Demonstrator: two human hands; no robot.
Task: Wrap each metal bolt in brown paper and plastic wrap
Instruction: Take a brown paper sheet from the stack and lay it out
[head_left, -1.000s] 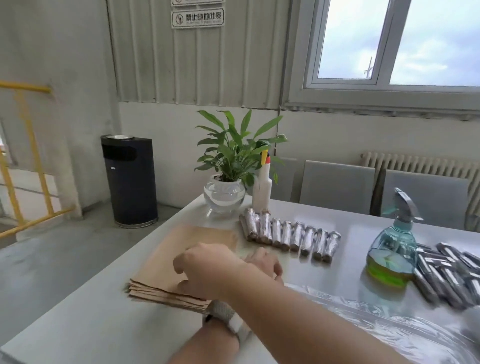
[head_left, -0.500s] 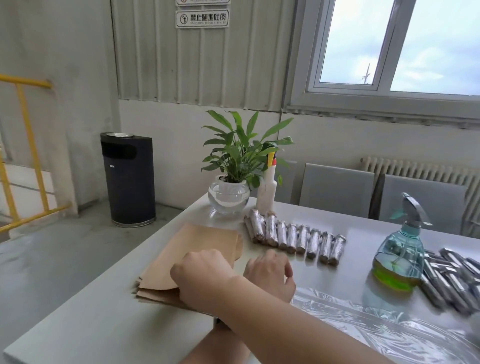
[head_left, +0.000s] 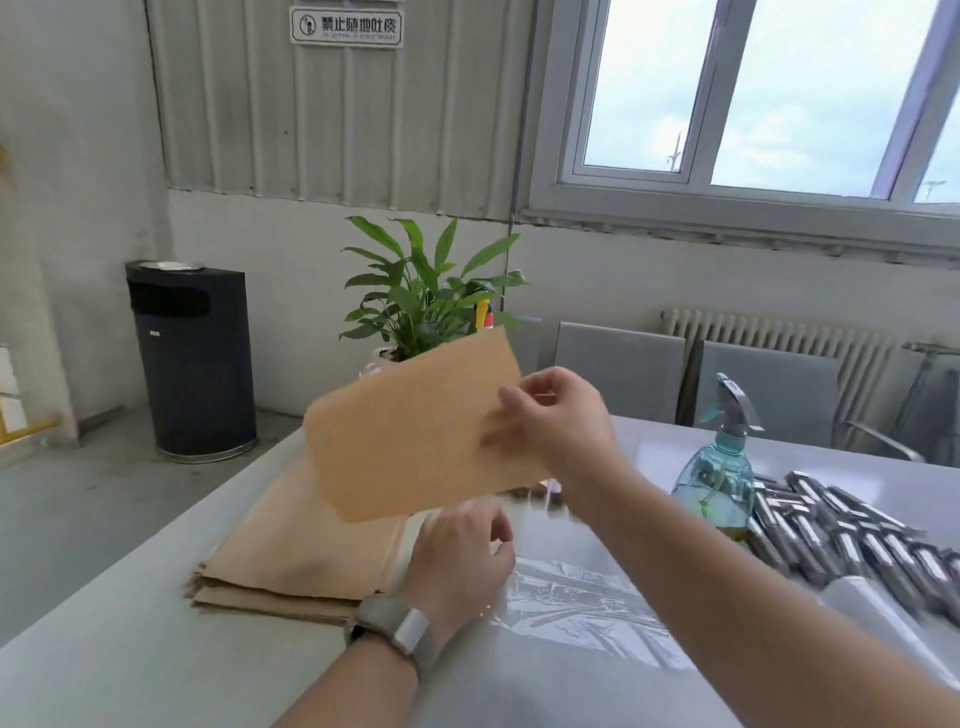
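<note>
My right hand (head_left: 558, 415) pinches one sheet of brown paper (head_left: 415, 431) by its right edge and holds it up in the air above the table. Below it, the stack of brown paper sheets (head_left: 291, 561) lies on the white table (head_left: 130, 665). My left hand (head_left: 457, 551), with a watch on the wrist, hovers low by the stack's right edge, fingers loosely curled and holding nothing. A sheet of clear plastic wrap (head_left: 587, 603) lies spread on the table in front of me. Several bare metal bolts (head_left: 841, 530) lie at the right. The raised sheet hides the wrapped bolts.
A teal spray bottle (head_left: 719, 467) stands between the wrap and the bolts. A potted plant (head_left: 431, 296) stands at the table's far edge, partly behind the raised sheet. A white roll (head_left: 872, 613) lies at the right. A black bin (head_left: 189, 358) stands on the floor to the left.
My right hand has lifted one brown sheet off the stack and raised it up to the right. My left hand came off the stack and moved right.
</note>
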